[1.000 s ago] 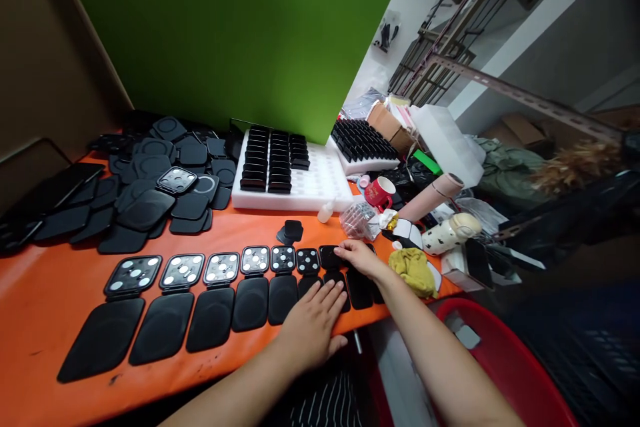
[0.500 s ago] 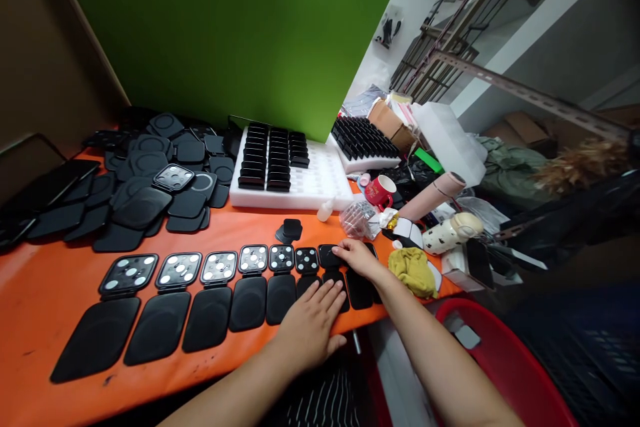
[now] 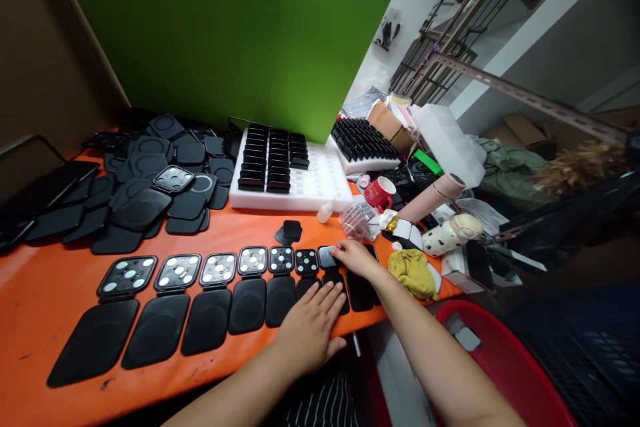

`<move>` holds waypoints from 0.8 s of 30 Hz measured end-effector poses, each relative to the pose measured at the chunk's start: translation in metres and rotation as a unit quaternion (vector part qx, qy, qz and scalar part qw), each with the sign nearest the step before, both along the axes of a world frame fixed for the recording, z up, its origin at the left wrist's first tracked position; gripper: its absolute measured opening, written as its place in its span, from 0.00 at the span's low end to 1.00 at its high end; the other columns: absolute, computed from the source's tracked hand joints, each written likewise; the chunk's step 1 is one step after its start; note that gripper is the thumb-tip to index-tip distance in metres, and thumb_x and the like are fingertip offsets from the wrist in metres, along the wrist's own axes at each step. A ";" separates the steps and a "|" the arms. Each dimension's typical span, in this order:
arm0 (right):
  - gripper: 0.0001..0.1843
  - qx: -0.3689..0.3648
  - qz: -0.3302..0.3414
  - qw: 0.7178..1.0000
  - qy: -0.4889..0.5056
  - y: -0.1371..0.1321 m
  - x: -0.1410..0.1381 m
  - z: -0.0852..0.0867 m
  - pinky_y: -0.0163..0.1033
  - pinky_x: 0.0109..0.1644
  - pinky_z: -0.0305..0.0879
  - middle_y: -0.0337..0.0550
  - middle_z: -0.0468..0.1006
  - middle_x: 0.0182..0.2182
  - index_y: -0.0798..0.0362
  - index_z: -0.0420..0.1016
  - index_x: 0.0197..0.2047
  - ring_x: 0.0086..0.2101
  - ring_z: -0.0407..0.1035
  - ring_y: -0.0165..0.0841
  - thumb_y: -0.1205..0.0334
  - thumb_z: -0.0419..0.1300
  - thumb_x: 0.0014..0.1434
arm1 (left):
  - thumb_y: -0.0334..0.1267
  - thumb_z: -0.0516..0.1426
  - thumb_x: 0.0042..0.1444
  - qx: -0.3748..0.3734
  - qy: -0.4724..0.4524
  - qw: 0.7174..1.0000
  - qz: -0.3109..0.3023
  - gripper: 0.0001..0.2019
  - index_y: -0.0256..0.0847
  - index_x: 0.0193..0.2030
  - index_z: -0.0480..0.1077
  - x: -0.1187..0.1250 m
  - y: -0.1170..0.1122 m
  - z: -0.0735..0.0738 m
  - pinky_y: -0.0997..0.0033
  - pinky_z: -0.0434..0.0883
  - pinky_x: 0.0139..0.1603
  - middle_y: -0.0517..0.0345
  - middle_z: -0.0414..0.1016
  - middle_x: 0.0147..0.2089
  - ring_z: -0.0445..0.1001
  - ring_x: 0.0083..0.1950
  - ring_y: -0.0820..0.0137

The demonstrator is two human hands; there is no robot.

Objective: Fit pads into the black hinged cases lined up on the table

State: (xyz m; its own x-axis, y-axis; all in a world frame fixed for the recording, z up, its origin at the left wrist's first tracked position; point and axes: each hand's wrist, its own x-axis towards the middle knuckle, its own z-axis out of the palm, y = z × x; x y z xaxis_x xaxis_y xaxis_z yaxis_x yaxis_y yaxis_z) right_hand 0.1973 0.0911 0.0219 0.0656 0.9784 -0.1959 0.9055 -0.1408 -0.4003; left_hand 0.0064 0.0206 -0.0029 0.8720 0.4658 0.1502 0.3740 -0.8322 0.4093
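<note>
A row of hinged black folding pads lies opened out along the front of the table. Each has a large lower panel (image 3: 206, 321) and a smaller upper panel (image 3: 219, 269), several of which show white round dots. My left hand (image 3: 311, 323) rests flat, fingers stretched, over the lower panels towards the right of the row. At the upper panel just beyond it, my right hand (image 3: 354, 257) pinches the right edge of a small square plate (image 3: 327, 256), whose face shines grey. Its fingertips partly hide that edge. Small dark squares (image 3: 292, 231) lie behind the row.
A heap of black pads (image 3: 145, 177) covers the back left. White foam trays (image 3: 320, 190) hold upright black pieces. To the right are a red mug (image 3: 380, 193), a pink tumbler (image 3: 433, 196), a yellow cloth (image 3: 413, 273) and a red bin (image 3: 520, 353).
The square at my right fingertips has turned from dark to shiny grey, as if tilted. Both hands stay nearly in place.
</note>
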 end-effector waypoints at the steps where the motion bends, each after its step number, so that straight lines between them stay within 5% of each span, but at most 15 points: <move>1: 0.17 0.000 0.002 1.000 -0.012 0.001 -0.001 0.001 0.33 0.25 0.49 0.39 0.70 0.20 0.54 0.66 0.21 0.23 0.62 0.28 0.50 0.53 0.54 | 0.56 0.41 0.57 0.000 0.000 1.000 0.000 0.33 0.38 0.63 0.49 0.000 0.000 0.000 0.56 0.44 0.63 0.51 0.47 0.66 0.45 0.66 0.61; 10: 0.23 0.030 -0.008 0.990 -0.134 -0.005 -0.014 0.013 0.40 0.34 0.54 0.55 0.74 0.30 0.55 0.71 0.31 0.33 0.67 0.42 0.41 0.54 0.51 | 0.56 0.42 0.57 0.002 0.001 1.000 0.002 0.32 0.38 0.63 0.49 0.000 0.000 0.002 0.57 0.43 0.63 0.51 0.48 0.65 0.45 0.66 0.61; 13: 0.20 0.038 0.001 0.988 -0.147 -0.001 -0.017 0.020 0.41 0.36 0.55 0.54 0.74 0.32 0.56 0.70 0.35 0.35 0.67 0.42 0.47 0.50 0.57 | 0.56 0.42 0.56 -0.001 -0.001 1.000 0.004 0.32 0.39 0.63 0.50 0.000 0.000 0.003 0.57 0.43 0.63 0.52 0.48 0.65 0.46 0.66 0.62; 17: 0.15 0.049 0.064 0.989 -0.124 0.021 -0.036 0.029 0.38 0.43 0.55 0.47 0.73 0.39 0.53 0.70 0.39 0.41 0.65 0.36 0.57 0.45 0.62 | 0.56 0.42 0.57 -0.002 -0.005 1.000 0.003 0.32 0.38 0.63 0.50 -0.001 0.000 0.005 0.57 0.43 0.63 0.51 0.49 0.65 0.45 0.66 0.61; 24: 0.20 0.015 0.147 0.985 -0.090 0.067 -0.084 0.023 0.40 0.46 0.56 0.48 0.67 0.46 0.52 0.67 0.47 0.45 0.63 0.40 0.51 0.58 0.53 | 0.56 0.43 0.56 0.004 -0.008 1.000 -0.006 0.33 0.39 0.64 0.45 -0.003 0.001 0.008 0.58 0.43 0.63 0.51 0.48 0.66 0.46 0.66 0.61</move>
State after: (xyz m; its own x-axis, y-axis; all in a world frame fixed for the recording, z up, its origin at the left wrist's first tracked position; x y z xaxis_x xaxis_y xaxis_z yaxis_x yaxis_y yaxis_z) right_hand 0.1136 0.1585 0.0453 -0.1905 0.9655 -0.1777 0.9621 0.1477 -0.2291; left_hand 0.0034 0.0211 0.0046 0.8748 0.4546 0.1676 0.3583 -0.8399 0.4076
